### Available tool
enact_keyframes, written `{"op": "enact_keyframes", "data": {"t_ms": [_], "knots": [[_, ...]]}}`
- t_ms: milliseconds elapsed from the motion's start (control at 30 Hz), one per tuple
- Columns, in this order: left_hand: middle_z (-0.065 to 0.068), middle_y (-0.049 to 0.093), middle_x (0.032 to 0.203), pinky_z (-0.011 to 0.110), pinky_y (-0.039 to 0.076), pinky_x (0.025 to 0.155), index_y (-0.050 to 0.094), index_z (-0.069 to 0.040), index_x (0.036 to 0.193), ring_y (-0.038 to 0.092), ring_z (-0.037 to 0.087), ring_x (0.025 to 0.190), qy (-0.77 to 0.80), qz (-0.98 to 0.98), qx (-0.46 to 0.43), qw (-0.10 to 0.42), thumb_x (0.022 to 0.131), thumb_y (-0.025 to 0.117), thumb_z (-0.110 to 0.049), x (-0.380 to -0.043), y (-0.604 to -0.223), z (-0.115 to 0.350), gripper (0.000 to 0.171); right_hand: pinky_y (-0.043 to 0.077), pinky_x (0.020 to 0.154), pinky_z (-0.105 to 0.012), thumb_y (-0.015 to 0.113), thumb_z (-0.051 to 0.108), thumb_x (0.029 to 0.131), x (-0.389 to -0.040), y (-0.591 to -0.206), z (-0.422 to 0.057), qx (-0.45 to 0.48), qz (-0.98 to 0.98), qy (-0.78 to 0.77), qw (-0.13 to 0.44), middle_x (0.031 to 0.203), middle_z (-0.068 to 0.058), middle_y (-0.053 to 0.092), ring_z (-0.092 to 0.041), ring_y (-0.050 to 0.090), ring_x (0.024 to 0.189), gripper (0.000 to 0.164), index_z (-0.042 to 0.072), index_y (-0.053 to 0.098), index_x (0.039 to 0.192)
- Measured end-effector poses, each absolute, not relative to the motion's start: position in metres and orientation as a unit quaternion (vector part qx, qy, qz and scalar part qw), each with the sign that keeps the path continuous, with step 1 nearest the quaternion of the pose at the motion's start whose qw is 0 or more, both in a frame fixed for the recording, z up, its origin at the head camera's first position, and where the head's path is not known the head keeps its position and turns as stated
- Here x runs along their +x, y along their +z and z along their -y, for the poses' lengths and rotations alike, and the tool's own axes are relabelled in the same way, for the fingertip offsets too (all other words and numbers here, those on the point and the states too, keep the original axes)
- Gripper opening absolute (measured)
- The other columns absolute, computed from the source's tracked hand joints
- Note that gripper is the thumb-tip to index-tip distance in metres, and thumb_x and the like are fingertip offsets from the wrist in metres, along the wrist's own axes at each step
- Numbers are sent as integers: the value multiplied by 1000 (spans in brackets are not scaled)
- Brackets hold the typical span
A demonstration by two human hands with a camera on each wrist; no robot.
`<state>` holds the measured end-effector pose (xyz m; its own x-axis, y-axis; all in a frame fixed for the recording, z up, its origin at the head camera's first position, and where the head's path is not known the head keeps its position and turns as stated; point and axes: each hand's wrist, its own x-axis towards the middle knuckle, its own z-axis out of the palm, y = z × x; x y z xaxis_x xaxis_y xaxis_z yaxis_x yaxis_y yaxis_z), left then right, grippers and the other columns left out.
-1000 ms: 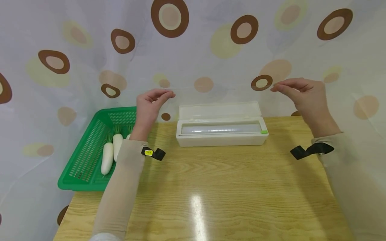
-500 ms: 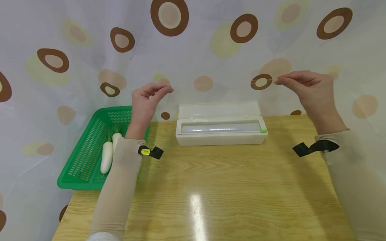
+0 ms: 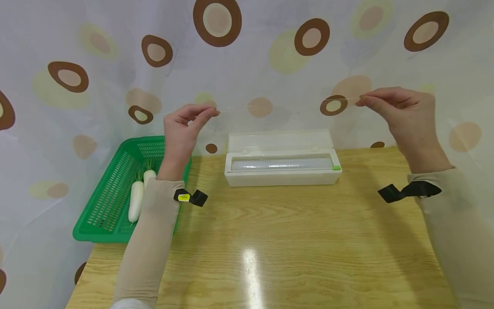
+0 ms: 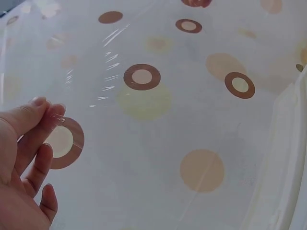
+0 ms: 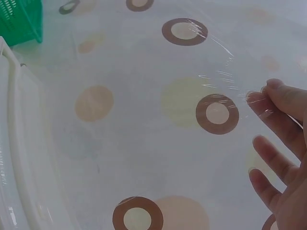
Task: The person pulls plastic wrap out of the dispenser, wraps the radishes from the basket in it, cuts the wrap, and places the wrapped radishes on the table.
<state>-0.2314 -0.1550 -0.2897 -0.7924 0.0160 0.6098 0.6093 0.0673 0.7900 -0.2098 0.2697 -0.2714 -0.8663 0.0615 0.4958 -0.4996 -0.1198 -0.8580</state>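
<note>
Between the two raised hands stretches a sheet of clear plastic wrap (image 4: 111, 60), nearly invisible except for small glints and creases. My left hand (image 3: 183, 135) pinches one corner of it between thumb and index finger, above the green basket's right side. At the other end my right hand (image 3: 409, 116) pinches the film the same way, higher up and to the right. Creases fan out from the right fingertips (image 5: 254, 96) in the right wrist view. Below and behind the film sits a white wrap dispenser box (image 3: 283, 178), its lid (image 3: 279, 140) raised and a wrap roll (image 3: 283, 165) inside.
A green plastic basket (image 3: 82, 234) stands at the table's left, with white radishes (image 3: 136, 201) in it, partly hidden by the left arm. A green cutter tab (image 3: 336, 168) sits at the dispenser's right end. A patterned curtain (image 3: 262, 51) hangs behind the wooden table (image 3: 285, 236).
Both hands have risen somewhat and drawn apart, the left going left and the right going right, with the wrap held between them. The box and basket have stayed put.
</note>
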Motion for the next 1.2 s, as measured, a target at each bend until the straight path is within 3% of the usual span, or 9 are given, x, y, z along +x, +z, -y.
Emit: {"op": "enact_keyframes", "data": {"t_ms": [167, 433, 633, 767, 867, 1000, 1200], "knots": [[-6, 80, 95, 39, 46, 104, 80, 0, 106, 67, 22, 97, -654, 685, -226, 229, 98, 73, -8, -226, -287, 155, 14, 51, 96, -22, 76, -8, 89, -203, -269, -270, 173, 636, 728, 190, 92, -11, 78, -23, 68, 96, 21, -21, 70, 105], [-1, 79, 94, 40, 49, 103, 83, -11, 99, 68, 22, 96, -659, 681, -239, 213, 98, 72, -6, -202, -295, 161, 12, 51, 91, -20, 76, -3, 92, -174, -273, -273, 151, 686, 691, 172, 98, -9, 78, -21, 69, 102, 21, -18, 71, 106], [1, 77, 93, 37, 50, 100, 82, -9, 97, 66, 22, 97, -689, 665, -254, 135, 96, 76, -10, -166, -312, 172, 7, 54, 87, -19, 68, -7, 97, -134, -289, -283, 155, 751, 629, 129, 114, -13, 72, -20, 68, 105, 15, -18, 71, 107], [0, 75, 94, 32, 53, 92, 83, -14, 98, 64, 20, 93, -687, 654, -304, 87, 96, 76, -9, -145, -328, 182, 9, 51, 93, -17, 64, -17, 94, -110, -304, -291, 186, 784, 582, 114, 111, -12, 73, -21, 61, 116, 14, -15, 73, 104], [-2, 75, 93, 29, 51, 83, 83, -15, 100, 61, 18, 89, -671, 649, -355, 48, 97, 74, -8, -133, -341, 189, 12, 48, 94, -18, 64, -24, 89, -96, -320, -297, 256, 759, 588, 111, 103, -13, 75, -22, 58, 118, 18, -14, 74, 101], [-2, 74, 94, 30, 48, 79, 82, -13, 102, 57, 19, 89, -641, 651, -406, -5, 97, 74, -5, -121, -356, 198, 13, 47, 95, -18, 70, -19, 87, -84, -346, -305, 371, 705, 598, 88, 102, -14, 75, -20, 59, 119, 18, -11, 75, 102], [7, 71, 87, 32, 48, 75, 81, -4, 99, 55, 18, 86, -594, 677, -427, -77, 90, 74, 10, -106, -382, 205, 18, 48, 89, -16, 69, -29, 77, -64, -384, -310, 399, 725, 561, 20, 110, -6, 73, -12, 57, 118, 44, 1, 77, 109]]}}
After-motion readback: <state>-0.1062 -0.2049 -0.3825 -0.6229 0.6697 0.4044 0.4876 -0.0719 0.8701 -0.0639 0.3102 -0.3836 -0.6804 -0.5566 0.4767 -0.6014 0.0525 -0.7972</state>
